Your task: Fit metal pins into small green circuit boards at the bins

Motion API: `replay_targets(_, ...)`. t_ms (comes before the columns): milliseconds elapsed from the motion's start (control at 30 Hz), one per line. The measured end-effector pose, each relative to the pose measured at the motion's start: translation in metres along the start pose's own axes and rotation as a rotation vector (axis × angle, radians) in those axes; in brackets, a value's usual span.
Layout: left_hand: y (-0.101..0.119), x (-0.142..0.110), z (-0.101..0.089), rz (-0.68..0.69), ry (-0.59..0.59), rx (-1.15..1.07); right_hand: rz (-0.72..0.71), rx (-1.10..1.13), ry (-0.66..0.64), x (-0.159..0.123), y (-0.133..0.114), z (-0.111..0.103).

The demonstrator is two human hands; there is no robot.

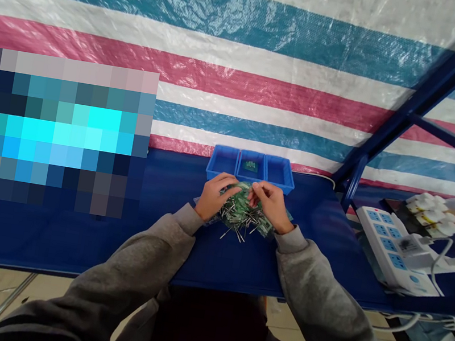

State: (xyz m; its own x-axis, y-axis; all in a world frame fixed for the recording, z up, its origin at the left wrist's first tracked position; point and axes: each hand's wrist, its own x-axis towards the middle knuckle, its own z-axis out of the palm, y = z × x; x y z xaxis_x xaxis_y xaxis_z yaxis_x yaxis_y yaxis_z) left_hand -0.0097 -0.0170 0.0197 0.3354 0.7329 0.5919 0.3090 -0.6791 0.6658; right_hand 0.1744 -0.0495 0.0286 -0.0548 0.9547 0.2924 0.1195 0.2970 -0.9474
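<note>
The blue tray (281,174) stands toward the back of the surface (147,238), and a heap of thin metal pieces (234,215) mixed with green packets (242,198) lies just in front of it, on the person's side. Judging by how things lie, the work looks to be at an early point: a little is in the tray, while the bulk sits in the heap outside it, loose and pointing every way.

The tray has three compartments; the middle one holds a small green bag (250,165) with pale bits on or in it.

The left hand (215,196) is in front of the tray's left part, fingers curled and thumb bent in over the heap. The right hand (270,204), in front of its right part, has thumb and fingertips drawn close. The fingers hide their own grip, so I cannot tell whether either hand is clamped on a piece.
</note>
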Motion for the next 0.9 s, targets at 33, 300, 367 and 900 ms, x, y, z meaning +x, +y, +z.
replay_targets(33,-0.001,0.001,0.0,-0.022,0.022,-0.011,-0.037,-0.043,0.041,0.0,0.0,-0.001)
replay_targets(300,0.001,0.001,-0.001,-0.195,-0.097,-0.244,-0.191,-0.257,0.005,0.0,0.007,-0.002)
replay_targets(367,0.003,0.0,0.0,-0.246,-0.122,-0.342,-0.18,-0.221,0.01,0.0,0.009,-0.002)
replay_targets(900,0.004,0.008,-0.014,-0.273,0.134,-0.25,-0.022,-0.209,-0.25,0.002,-0.001,-0.016)
